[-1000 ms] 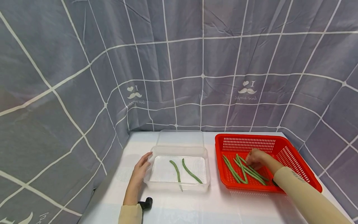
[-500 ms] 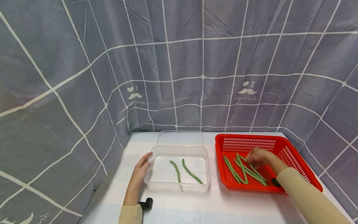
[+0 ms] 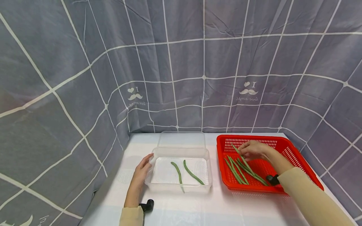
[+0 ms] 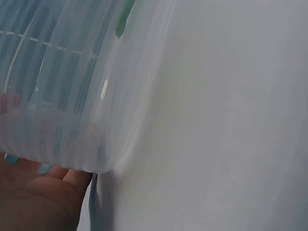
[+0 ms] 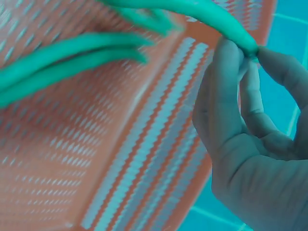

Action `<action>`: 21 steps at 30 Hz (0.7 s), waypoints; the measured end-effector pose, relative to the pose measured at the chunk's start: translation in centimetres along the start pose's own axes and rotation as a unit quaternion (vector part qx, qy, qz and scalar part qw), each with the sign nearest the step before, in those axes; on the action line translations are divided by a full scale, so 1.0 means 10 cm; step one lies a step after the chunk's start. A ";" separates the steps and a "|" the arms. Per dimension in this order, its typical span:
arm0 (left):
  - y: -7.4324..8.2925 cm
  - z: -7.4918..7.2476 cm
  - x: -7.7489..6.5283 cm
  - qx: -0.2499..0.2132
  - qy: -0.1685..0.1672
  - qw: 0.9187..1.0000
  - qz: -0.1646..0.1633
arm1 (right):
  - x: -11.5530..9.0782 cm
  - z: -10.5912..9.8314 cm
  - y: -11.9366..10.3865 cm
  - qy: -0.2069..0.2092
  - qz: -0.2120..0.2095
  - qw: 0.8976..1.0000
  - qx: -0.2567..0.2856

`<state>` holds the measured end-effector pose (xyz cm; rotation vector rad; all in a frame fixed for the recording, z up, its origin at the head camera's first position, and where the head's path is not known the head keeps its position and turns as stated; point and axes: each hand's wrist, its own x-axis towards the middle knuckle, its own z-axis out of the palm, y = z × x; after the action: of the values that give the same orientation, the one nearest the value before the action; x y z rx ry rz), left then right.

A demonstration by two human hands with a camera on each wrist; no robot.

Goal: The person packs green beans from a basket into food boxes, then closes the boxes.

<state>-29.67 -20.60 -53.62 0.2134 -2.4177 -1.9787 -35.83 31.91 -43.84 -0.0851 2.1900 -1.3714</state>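
Slim green bean [image 5: 195, 9] slants in red basket [image 3: 254, 137], clear tub [image 3: 164, 174] beside

so the grey checked cloth [image 3: 186, 59] has mirrored writing on it: the right-hand print [image 3: 248, 91] shows a capital i, a heart, a moustache and "love simpl", last bit unclear. left print [image 3: 135, 96] repeats the i, heart and moustache, words blurrier. a third print [image 3: 26, 221] is cut off bottom left.

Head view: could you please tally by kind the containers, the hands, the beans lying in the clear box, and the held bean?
Containers, red basket and clear box: 2
Hands, left hand and right hand: 2
Green beans lying in the clear box: 2
Held bean: 1
Total: 7
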 end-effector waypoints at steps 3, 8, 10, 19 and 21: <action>-0.01 0.00 0.01 -0.005 0.003 1.000 0.000 | 0.00 0.06 -0.13 -0.006 -0.013 1.000 0.015; -0.03 -0.01 0.01 -0.013 -0.002 1.000 0.000 | 0.03 0.18 -0.31 -0.022 -0.032 0.998 0.042; -0.02 -0.01 0.00 -0.012 -0.004 1.000 0.000 | 0.05 0.23 -0.39 -0.025 -0.034 0.998 0.055; -0.01 0.00 -0.01 -0.009 -0.001 1.000 -0.002 | 0.26 0.54 -0.75 -0.034 -0.050 0.995 0.082; -0.01 0.00 -0.01 -0.009 0.000 1.000 -0.003 | 0.32 0.63 -0.82 -0.040 -0.055 0.994 0.087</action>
<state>-29.59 -20.59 -53.75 0.2205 -2.4009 -2.0034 -37.40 21.85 -40.31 -0.1952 2.0171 -1.5870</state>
